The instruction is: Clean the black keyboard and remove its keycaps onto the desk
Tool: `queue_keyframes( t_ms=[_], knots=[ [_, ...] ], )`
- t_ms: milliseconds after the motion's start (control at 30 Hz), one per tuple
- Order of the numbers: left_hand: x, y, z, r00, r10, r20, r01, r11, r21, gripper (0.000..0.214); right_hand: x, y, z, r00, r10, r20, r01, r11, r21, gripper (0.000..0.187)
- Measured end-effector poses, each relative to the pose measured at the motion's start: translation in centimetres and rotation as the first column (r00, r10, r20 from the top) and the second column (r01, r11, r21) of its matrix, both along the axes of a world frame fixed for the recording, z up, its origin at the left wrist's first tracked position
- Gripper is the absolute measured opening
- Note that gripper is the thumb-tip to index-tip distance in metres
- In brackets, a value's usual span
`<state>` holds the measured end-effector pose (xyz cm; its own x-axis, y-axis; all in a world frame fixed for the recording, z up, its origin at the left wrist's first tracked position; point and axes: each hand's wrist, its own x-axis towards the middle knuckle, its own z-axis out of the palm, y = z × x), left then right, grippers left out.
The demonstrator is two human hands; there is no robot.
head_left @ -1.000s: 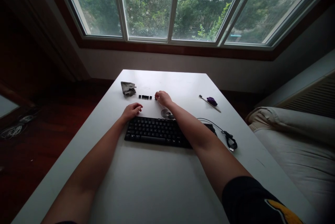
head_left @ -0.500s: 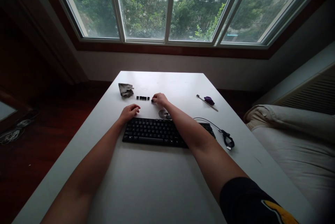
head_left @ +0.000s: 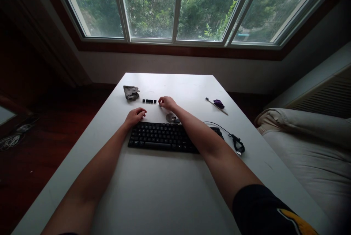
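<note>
A black keyboard [head_left: 157,137] lies across the white table, partly hidden under my right forearm. Past its back edge, my right hand [head_left: 166,102] pinches a small black keycap [head_left: 160,103] close to the tabletop, mostly covered by the fingertips. Just left of it, several black keycaps [head_left: 149,101] sit in a row. My left hand [head_left: 136,116] rests by the keyboard's back left corner, holding nothing, its fingers loosely apart. A clear roundish object [head_left: 170,118] lies between the keyboard and my right hand, partly behind my wrist.
A crumpled grey cloth [head_left: 131,93] lies at the back left of the table [head_left: 164,191]. To the right are a thin brush [head_left: 218,107], a crumpled purple item [head_left: 218,103] and the keyboard's bundled cable [head_left: 238,144]. A pale padded seat [head_left: 301,150] stands beyond the right edge.
My right fingers have shifted slightly around the keycap, which shows less now. My left hand stays in place; the whole view has moved a little.
</note>
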<state>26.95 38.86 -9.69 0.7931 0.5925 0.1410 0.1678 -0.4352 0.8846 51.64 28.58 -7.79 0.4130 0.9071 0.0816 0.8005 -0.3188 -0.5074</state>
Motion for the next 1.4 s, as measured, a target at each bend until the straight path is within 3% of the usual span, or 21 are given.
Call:
queue_keyframes(
  t_ms=[233, 433, 600, 733, 900, 1000, 1200, 1400],
  knots=[
    [-0.1, 0.0, 0.1, 1.0, -0.009, -0.002, 0.009, 1.0, 0.007, 0.033, -0.1, -0.3, 0.5, 0.993, -0.09, -0.08, 0.09, 0.996, 0.0, 0.018],
    [-0.1, 0.2, -0.1, 1.0, -0.005, -0.004, 0.005, 1.0, 0.005, 0.033, 0.0, -0.9, 0.4, 0.939, -0.058, -0.338, 0.071, 0.997, 0.027, 0.025],
    [0.0, 0.6, -0.5, 1.0, -0.008, -0.001, 0.008, 1.0, 0.016, 0.032, 0.2, -0.8, -0.1, 0.916, -0.055, -0.398, 0.083, 0.995, 0.053, 0.017],
    [0.0, 0.7, -0.5, 1.0, -0.015, -0.003, 0.015, 1.0, 0.02, 0.032, 0.3, -0.7, -0.3, 0.931, -0.061, -0.359, 0.086, 0.995, 0.054, 0.014],
    [-0.2, 0.6, -0.4, 1.0, -0.016, -0.014, 0.016, 0.999, 0.035, 0.032, 0.3, -0.7, -0.4, 0.991, -0.035, -0.13, 0.041, 0.998, 0.038, 0.01],
    [-0.2, 0.6, -0.5, 1.0, -0.019, -0.02, 0.019, 0.999, 0.041, 0.032, 0.4, -0.8, -0.5, 0.999, 0.007, -0.044, -0.005, 0.999, 0.046, 0.016],
    [-0.2, 0.6, -0.4, 1.0, -0.018, -0.025, 0.02, 0.998, 0.052, 0.032, 0.2, -1.2, -0.8, 0.998, 0.036, -0.05, -0.031, 0.995, 0.092, 0.027],
    [-0.2, 0.6, -0.3, 0.999, -0.012, -0.032, 0.014, 0.998, 0.062, 0.032, -0.2, -1.3, -1.2, 0.998, -0.006, -0.06, 0.011, 0.995, 0.1, 0.024]
  ],
)
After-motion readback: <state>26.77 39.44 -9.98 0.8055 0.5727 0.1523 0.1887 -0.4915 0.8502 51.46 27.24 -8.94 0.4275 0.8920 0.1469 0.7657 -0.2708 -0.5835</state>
